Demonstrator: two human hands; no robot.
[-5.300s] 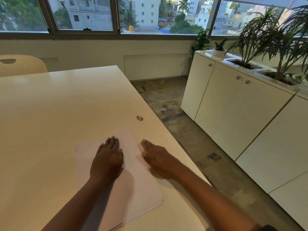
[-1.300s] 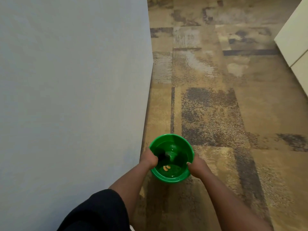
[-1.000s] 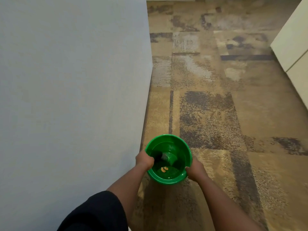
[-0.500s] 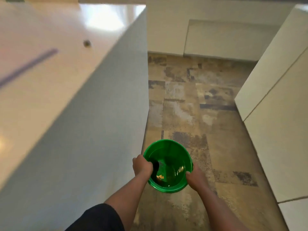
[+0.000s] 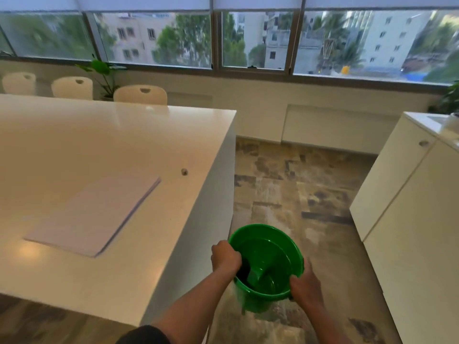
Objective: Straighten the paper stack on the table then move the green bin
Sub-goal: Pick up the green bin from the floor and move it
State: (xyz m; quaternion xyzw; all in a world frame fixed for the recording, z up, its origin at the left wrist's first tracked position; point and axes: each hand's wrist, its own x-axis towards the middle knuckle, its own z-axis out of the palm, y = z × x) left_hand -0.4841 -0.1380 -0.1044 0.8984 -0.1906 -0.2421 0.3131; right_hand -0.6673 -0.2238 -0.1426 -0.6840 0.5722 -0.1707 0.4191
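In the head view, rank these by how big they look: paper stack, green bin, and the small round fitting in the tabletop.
1. paper stack, widest spread
2. green bin, held at its rim by the left hand and right hand; nearer the camera, so true size is unsure
3. round fitting, clearly smallest

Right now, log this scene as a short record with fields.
paper stack: squared, flat on white table, nothing on it
green bin: beside the table's end, above the floor
left hand: grips the bin's near-left rim
right hand: grips the bin's right rim
chairs: three along the table's far side
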